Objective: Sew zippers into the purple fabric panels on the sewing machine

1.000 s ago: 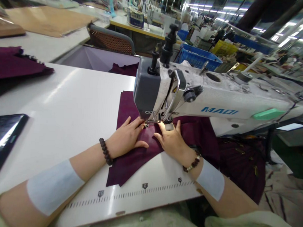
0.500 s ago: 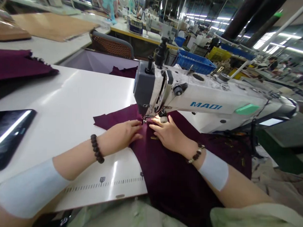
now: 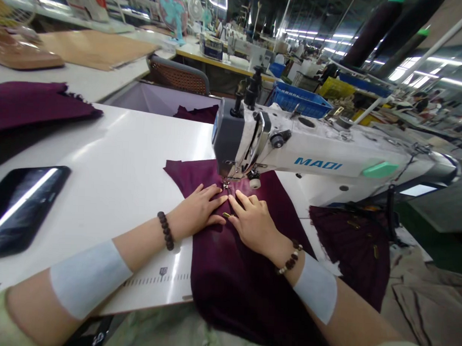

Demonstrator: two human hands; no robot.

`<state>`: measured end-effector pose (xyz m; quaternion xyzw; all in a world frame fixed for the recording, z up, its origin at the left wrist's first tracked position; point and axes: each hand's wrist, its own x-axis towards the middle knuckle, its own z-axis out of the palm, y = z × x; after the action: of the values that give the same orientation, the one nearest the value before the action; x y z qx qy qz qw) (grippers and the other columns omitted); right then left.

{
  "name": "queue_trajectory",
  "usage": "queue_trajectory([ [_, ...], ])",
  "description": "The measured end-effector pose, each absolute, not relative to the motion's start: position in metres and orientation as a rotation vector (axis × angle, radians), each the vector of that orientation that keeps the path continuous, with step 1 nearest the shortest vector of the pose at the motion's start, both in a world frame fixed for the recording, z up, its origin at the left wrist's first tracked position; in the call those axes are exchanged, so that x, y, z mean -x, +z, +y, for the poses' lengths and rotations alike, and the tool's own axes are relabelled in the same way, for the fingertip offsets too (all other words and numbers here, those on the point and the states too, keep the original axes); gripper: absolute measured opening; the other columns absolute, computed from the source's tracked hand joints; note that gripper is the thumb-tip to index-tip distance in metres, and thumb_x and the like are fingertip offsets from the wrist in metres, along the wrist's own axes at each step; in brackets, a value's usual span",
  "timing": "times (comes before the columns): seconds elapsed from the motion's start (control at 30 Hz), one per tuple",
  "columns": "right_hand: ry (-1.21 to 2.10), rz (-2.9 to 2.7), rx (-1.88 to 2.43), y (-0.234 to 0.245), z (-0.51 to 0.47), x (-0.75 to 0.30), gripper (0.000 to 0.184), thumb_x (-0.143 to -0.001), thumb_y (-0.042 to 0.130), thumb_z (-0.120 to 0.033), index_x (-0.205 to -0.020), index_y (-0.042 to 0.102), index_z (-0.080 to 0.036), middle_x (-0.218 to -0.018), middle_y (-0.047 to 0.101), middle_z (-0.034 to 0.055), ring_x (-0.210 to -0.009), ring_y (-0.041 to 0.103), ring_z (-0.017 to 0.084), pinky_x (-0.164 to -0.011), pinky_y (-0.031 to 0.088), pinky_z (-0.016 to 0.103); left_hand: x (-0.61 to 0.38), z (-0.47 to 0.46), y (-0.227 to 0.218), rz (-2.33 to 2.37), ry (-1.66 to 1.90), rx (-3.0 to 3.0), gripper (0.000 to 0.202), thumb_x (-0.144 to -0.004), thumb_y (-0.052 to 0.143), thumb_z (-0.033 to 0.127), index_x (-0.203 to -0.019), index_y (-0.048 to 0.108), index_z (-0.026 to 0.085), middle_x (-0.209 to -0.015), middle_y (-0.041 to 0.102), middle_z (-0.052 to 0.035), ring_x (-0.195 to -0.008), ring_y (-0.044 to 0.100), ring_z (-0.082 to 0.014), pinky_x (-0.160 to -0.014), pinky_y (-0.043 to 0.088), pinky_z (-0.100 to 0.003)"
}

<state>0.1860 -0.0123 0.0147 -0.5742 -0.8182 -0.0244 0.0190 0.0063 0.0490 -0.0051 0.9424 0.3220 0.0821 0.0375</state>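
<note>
Dark purple fabric lies under the needle area of a white sewing machine and hangs over the table's front edge. My left hand rests on the fabric left of the presser foot, fingers stretched out flat. On the other side my right hand presses on the cloth just in front of the foot, its fingers spread. A small gold zipper pull shows on the fabric between my two hands. Both wrists wear dark bead bracelets.
A dark phone lies on the white table at left. Purple cut pieces sit behind it. More purple fabric with gold pulls lies at right. A blue crate stands behind the machine.
The purple fabric has shifted and turned under the foot, its lower part swinging left. My right hand has drawn back toward me from beside the needle. The zipper pull sits closer between my hands.
</note>
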Motion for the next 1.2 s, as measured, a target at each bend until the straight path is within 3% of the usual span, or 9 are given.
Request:
queue_trajectory([
  [0.3, -0.058, -2.490, 1.851, 0.012, -0.015, -0.178, 0.045, -0.093, 0.036, -0.039, -0.134, 0.042, -0.020, -0.141, 0.039, 0.0083, -0.109, 0.042, 0.027, -0.086, 0.039, 0.046, -0.003, 0.058, -0.007, 0.883, 0.205, -2.934, 0.060, -0.078, 0.060, 0.050, -0.124, 0.051, 0.013, -0.130, 0.047, -0.0201, -0.127, 0.039, -0.0323, -0.102, 0.034, -0.054],
  [0.6, -0.010, -2.496, 1.815, 0.011, -0.011, -0.177, 0.047, -0.093, 0.034, -0.040, -0.133, 0.043, -0.016, -0.141, 0.038, 0.0128, -0.111, 0.040, 0.032, -0.086, 0.037, 0.052, 0.000, 0.065, -0.006, 0.843, 0.253, -2.907, 0.061, -0.077, 0.062, 0.050, -0.123, 0.052, 0.013, -0.127, 0.049, -0.0209, -0.124, 0.043, -0.0315, -0.100, 0.036, -0.055],
  [0.73, 0.109, -2.383, 1.740, 0.007, -0.009, -0.183, 0.043, -0.092, 0.039, -0.038, -0.130, 0.049, -0.020, -0.133, 0.045, 0.0121, -0.110, 0.042, 0.029, -0.089, 0.036, 0.049, 0.001, 0.066, -0.004, 0.844, 0.256, -2.905, 0.057, -0.077, 0.063, 0.048, -0.122, 0.053, 0.014, -0.128, 0.049, -0.0199, -0.123, 0.044, -0.0306, -0.101, 0.036, -0.054],
  [0.87, 0.363, -2.246, 1.467, 0.003, -0.006, -0.191, 0.032, -0.090, 0.045, -0.028, -0.118, 0.059, -0.023, -0.125, 0.051, 0.0074, -0.116, 0.042, 0.020, -0.098, 0.033, 0.038, 0.007, 0.056, 0.002, 0.847, 0.308, -2.835, 0.035, -0.086, 0.058, 0.035, -0.115, 0.059, 0.015, -0.123, 0.056, -0.0146, -0.116, 0.052, -0.0242, -0.103, 0.038, -0.044],
  [1.0, 0.548, -2.187, 1.387, 0.005, 0.000, -0.196, 0.027, -0.091, 0.044, -0.028, -0.104, 0.067, -0.020, -0.128, 0.050, 0.0076, -0.120, 0.042, 0.019, -0.103, 0.028, 0.039, 0.020, 0.030, 0.015, 0.794, 0.385, -2.715, 0.027, -0.093, 0.043, 0.028, -0.105, 0.064, 0.017, -0.114, 0.063, -0.0085, -0.106, 0.060, -0.0178, -0.100, 0.043, -0.034],
  [1.07, 0.732, -2.166, 1.308, 0.009, 0.003, -0.200, 0.037, -0.093, 0.038, -0.030, -0.080, 0.070, -0.018, -0.119, 0.057, 0.0061, -0.116, 0.047, 0.018, -0.103, 0.029, 0.037, 0.030, 0.014, 0.024, 0.739, 0.375, -2.639, 0.029, -0.095, 0.040, 0.029, -0.103, 0.066, 0.017, -0.111, 0.065, -0.0077, -0.105, 0.060, -0.0174, -0.098, 0.045, -0.031],
  [1.13, 0.883, -2.060, 1.280, 0.015, 0.004, -0.206, 0.051, -0.096, 0.032, -0.034, -0.060, 0.062, -0.015, -0.100, 0.064, 0.0057, -0.104, 0.055, 0.015, -0.098, 0.034, 0.033, 0.043, -0.003, 0.030, 0.672, 0.332, -2.573, 0.030, -0.094, 0.041, 0.032, -0.105, 0.065, 0.019, -0.112, 0.065, -0.0069, -0.107, 0.059, -0.0169, -0.097, 0.046, -0.029],
  [1.2, 0.890, -1.919, 1.332, 0.021, -0.002, -0.212, 0.054, -0.096, 0.029, -0.039, -0.057, 0.057, -0.015, -0.084, 0.064, 0.0056, -0.091, 0.059, 0.014, -0.089, 0.041, 0.029, 0.055, -0.019, 0.031, 0.594, 0.270, -2.571, 0.033, -0.090, 0.049, 0.038, -0.117, 0.059, 0.021, -0.120, 0.060, -0.0080, -0.114, 0.055, -0.0191, -0.099, 0.044, -0.032],
])
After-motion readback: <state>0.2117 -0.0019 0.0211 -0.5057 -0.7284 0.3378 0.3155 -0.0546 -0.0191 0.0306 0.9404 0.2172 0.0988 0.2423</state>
